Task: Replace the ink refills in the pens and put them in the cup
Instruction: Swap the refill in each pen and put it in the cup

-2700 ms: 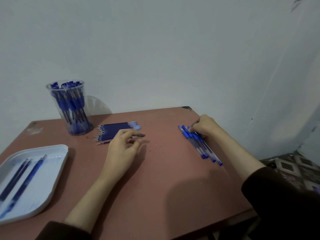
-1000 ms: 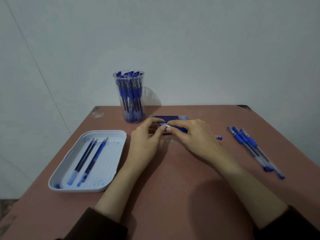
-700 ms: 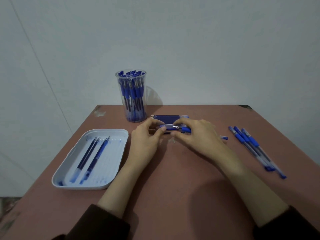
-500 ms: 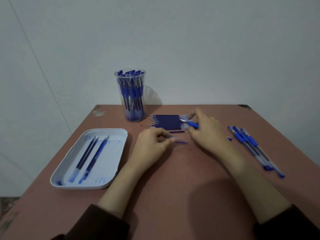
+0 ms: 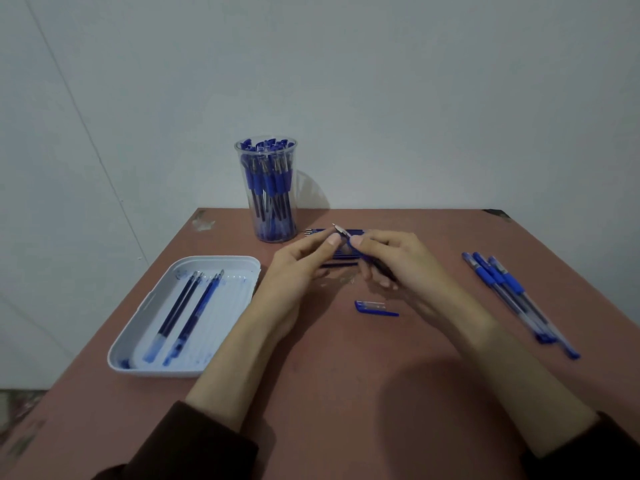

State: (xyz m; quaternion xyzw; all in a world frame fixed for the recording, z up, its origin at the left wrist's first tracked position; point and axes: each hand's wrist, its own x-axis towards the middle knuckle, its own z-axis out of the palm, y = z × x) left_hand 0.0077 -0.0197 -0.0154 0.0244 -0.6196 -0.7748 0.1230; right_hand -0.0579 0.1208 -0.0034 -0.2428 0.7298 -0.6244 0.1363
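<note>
My right hand (image 5: 398,265) grips a blue pen (image 5: 346,236) whose metal tip points up and to the left. My left hand (image 5: 298,268) pinches that pen near its tip. A blue pen cap (image 5: 374,307) lies on the table just below both hands. Behind the hands lies a row of blue refills (image 5: 343,258), mostly hidden. A clear cup (image 5: 266,188) full of blue pens stands at the back. Several blue pens (image 5: 516,296) lie in a loose bunch on the right.
A white tray (image 5: 214,265) at the left holds three used refills (image 5: 187,313). The red-brown table (image 5: 346,393) stands against a white wall, and its left and right edges are in view.
Both hands have lifted off the table and come together on the pen. The cap now lies on the table in front of them. The view has dropped slightly.
</note>
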